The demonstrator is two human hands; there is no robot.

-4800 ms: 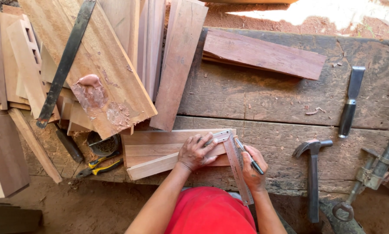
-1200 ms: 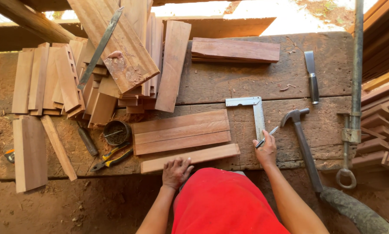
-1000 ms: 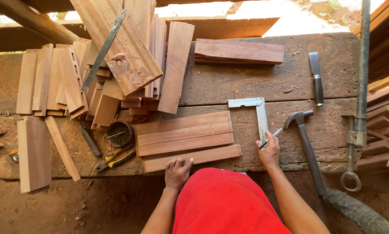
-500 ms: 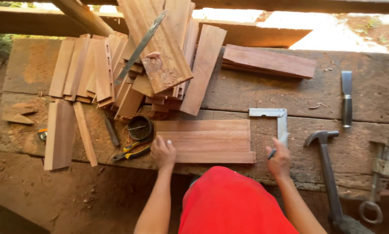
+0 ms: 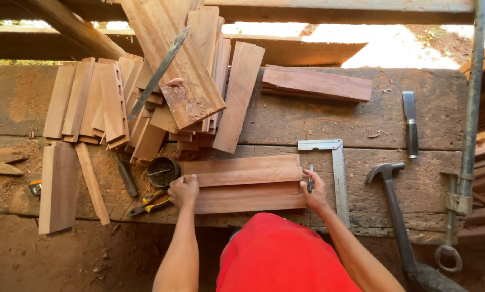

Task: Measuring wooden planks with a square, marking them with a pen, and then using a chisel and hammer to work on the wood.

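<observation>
A stack of reddish wooden boards [image 5: 245,183] lies flat on the workbench [image 5: 307,116] in front of me. My left hand [image 5: 183,190] grips the boards' left end. My right hand [image 5: 313,192] presses on their right end and holds a dark pencil [image 5: 310,179] upright between the fingers. A metal try square [image 5: 335,168] lies just right of that hand, its long blade running toward me.
A hammer [image 5: 391,208] lies right of the square, a chisel [image 5: 411,124] beyond it. A pile of boards [image 5: 183,86] and a flat file [image 5: 157,74] fill the back left. A small tin [image 5: 163,170] and yellow pliers [image 5: 148,201] sit by my left hand. A pipe clamp [image 5: 465,140] stands at right.
Both hands have come onto the boards. The loose front board is now squared up with the stack, and my right hand has left the try square for the boards' right end.
</observation>
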